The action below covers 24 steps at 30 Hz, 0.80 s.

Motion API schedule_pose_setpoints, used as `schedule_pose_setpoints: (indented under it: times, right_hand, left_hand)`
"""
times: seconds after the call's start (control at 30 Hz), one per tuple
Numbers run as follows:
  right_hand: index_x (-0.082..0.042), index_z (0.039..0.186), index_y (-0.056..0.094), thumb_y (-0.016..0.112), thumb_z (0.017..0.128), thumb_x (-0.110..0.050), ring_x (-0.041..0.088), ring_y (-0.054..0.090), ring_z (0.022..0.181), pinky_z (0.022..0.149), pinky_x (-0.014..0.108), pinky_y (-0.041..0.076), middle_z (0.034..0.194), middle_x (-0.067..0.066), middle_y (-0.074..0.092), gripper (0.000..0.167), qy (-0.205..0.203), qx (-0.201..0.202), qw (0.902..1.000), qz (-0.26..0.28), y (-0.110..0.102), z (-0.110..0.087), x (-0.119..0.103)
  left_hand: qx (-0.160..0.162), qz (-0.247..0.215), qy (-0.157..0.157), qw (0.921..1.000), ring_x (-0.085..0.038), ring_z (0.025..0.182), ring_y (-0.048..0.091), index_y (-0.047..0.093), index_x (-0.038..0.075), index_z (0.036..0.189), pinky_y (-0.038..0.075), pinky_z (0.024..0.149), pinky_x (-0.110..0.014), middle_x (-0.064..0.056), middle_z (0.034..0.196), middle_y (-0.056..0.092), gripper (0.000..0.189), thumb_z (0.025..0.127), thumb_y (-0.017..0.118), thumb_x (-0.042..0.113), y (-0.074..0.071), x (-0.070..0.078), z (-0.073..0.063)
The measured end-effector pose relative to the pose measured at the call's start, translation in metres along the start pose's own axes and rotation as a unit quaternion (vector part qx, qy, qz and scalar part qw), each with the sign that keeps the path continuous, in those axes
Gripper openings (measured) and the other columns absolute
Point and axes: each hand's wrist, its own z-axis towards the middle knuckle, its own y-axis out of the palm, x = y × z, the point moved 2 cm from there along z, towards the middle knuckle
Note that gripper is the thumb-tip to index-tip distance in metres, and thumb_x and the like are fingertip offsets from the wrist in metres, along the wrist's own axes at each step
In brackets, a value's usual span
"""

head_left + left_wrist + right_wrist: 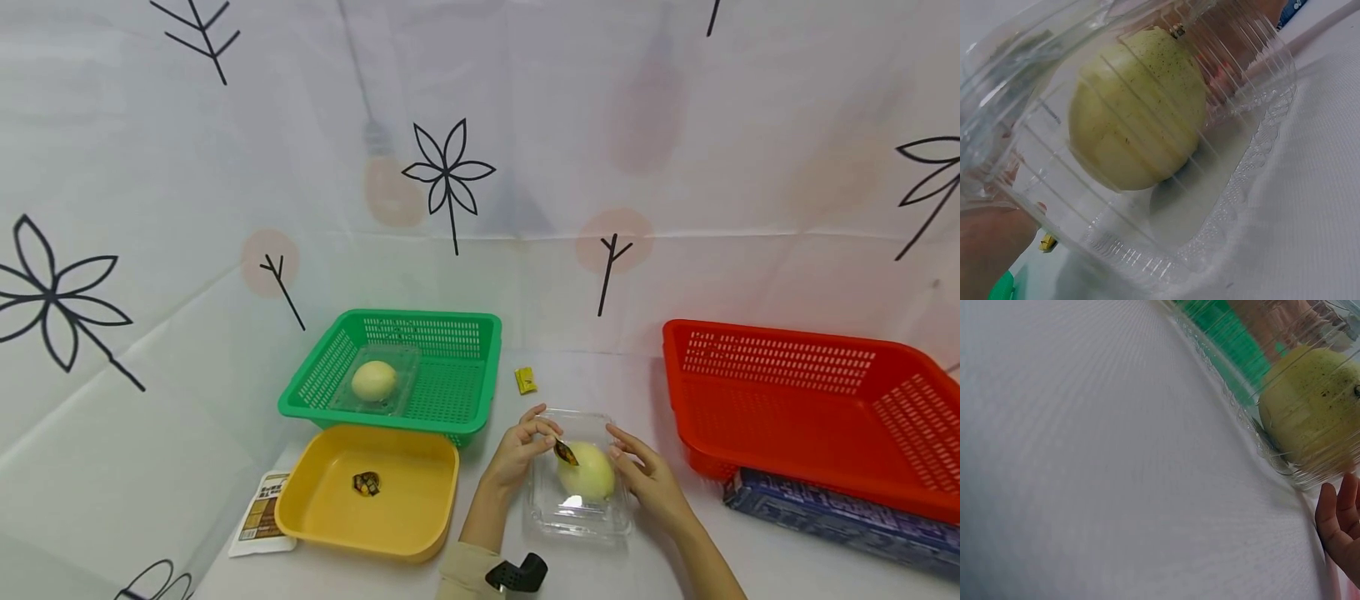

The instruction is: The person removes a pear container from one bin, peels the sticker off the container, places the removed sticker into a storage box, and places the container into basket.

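A pale yellow-green melon (pixel 587 472) sits in a clear plastic box (pixel 551 521) on the white table; the ribbed wall shows close up in the left wrist view. At the box's upper left side, my left hand (pixel 517 454) pinches a small dark-and-orange packet (pixel 566 452) between thumb and fingers, over the melon in the head view. My right hand (pixel 652 479) is along the box's right side, its fingers extended at the edge. In the right wrist view, the fingers (pixel 1327 509) show beside the box's ribbed wall.
A green basket (pixel 450 392) holds another boxed melon (pixel 374 381). Before it, a yellow basin (pixel 405 508) contains a similar small packet (pixel 366 483), with a white pouch (pixel 262 521) alongside. A yellow sachet (pixel 525 380) lies behind the box. Rightward are a red basket (pixel 772 417) and a blue carton (pixel 832 521).
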Motion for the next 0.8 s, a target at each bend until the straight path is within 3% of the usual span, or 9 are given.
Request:
schedule_pose_setpoints:
  times: [0.27,0.57,0.8]
  right_hand:
    - [-0.004,0.138,0.043,0.052,0.096,-0.019,0.014,0.059,0.093,0.071,0.028,0.050,0.124,0.025,0.047,0.045,-0.006,-0.005,1.0000,0.003,-0.0008,0.0001,-0.0016]
    - [-0.003,0.137,0.044,0.053,0.096,-0.018,0.014,0.059,0.090,0.069,0.028,0.050,0.123,0.025,0.047,0.045,-0.008,-0.001,1.0000,0.001,-0.0007,0.0003,-0.0008]
    - [-0.001,0.136,0.044,0.053,0.096,-0.017,0.011,0.059,0.086,0.065,0.027,0.048,0.122,0.025,0.047,0.044,-0.012,0.000,0.9999,0.007,-0.0006,0.0005,0.0003]
  left_hand:
    - [0.001,-0.003,0.005,1.0000,-0.031,0.139,0.016,0.041,-0.030,0.089,0.002,0.112,-0.052,0.013,0.092,0.060,0.029,0.087,0.054,-0.005,-0.0013,-0.0010,0.0009]
    - [-0.005,-0.005,0.012,0.9999,-0.040,0.138,0.011,0.041,-0.030,0.089,0.002,0.111,-0.052,0.013,0.093,0.059,0.027,0.087,0.053,-0.005,-0.0021,-0.0017,0.0010]
    - [-0.001,-0.011,0.012,0.9999,-0.037,0.138,0.013,0.040,-0.030,0.091,0.002,0.111,-0.053,0.013,0.093,0.059,0.027,0.088,0.052,-0.006,-0.0017,-0.0023,-0.0001]
